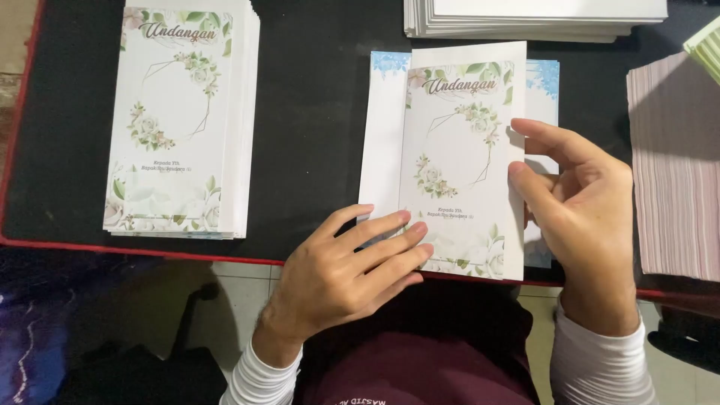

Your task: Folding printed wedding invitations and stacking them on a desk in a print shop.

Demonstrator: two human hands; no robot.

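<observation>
Pressing flat on the lower left corner of a floral card with the left hand, fingers stretched out and lying across the card's bottom edge, not clenched around anything. Pinching the card's right edge with the right hand, fingertips curled onto the paper. Lying upright near the front edge of the black tabletop, the card, partly covering a blue-flowered sheet peeking out at the top left and along the right side, with a plain white flap showing on the left. Resting well apart to the left, a tall stack of matching floral cards, face up. Sitting at the far edge of the tabletop, a pile of white paper. Lying to the right, just beside the right hand, a stack of pale pinkish sheets, with a corner of green striped paper above it. Showing below, white sleeves and a dark red shirt.
</observation>
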